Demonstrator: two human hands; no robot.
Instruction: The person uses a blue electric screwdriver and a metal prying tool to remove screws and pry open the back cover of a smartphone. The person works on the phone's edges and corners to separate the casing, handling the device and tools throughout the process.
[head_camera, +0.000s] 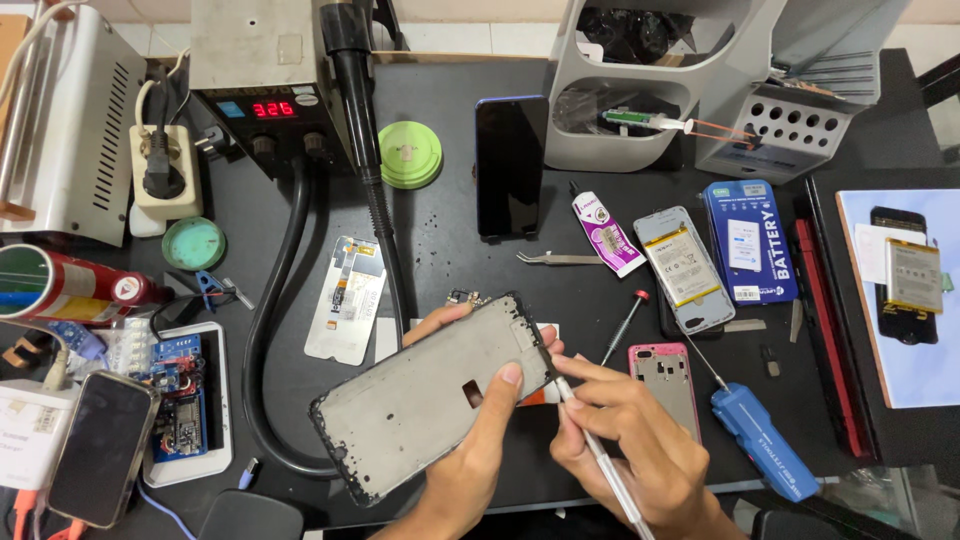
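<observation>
Two hands busy: left hand fingers grip phone frame, right hand fingers pinch tool

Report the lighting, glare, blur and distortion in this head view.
Head view: even overhead light with soft shadows under the left hand and right hand; faint sheen on the grey phone frame and the dark phone; centre sharp, no motion blur; wide-angle bending at the edges.

A single head-worn camera looked steeply down, almost straight from above, onto the black matte worktable, facing away from the wearer toward the grey boxy hot-air station at the far edge. It sat close. The bare left hand and bare right hand entered from the bottom edge, filling the lower middle.
</observation>
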